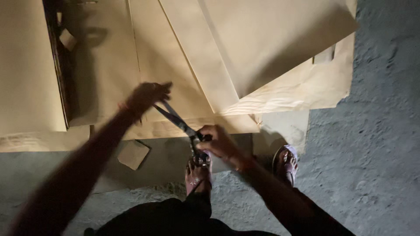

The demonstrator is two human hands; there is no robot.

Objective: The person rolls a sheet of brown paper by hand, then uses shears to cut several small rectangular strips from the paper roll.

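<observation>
On the far left a wide sheet of brown paper (26, 65) lies flat, with a dark gap along its right edge and a small pale scrap (68, 39) lying there. To the right of that gap more brown sheets (175, 57) overlap in a fan, and the topmost sheet (280, 39) reaches toward the upper right.

The left hand (146, 97) is blurred; it rests on the sheets with its fingers curled at the tips of the scissors (181, 124). Whether this grip pinches the paper, the blade tips or nothing cannot be told through the blur.

The scissors run from that grip down and to the right, their dark blades slightly parted, lying over the near edge of the paper stack. A small torn piece of brown card (133, 154) lies on the floor below the left grip, well left of the scissor handles.

The right hand (221, 142) is closed around the scissor handles, fingers wrapped tight, just off the near edge of the paper.

Directly beneath that grip is a bare foot (197, 175) in a sandal. Further right a second sandalled foot (285, 164) stands on the rough grey concrete floor (376, 131), near the corner of the lowest sheet.
</observation>
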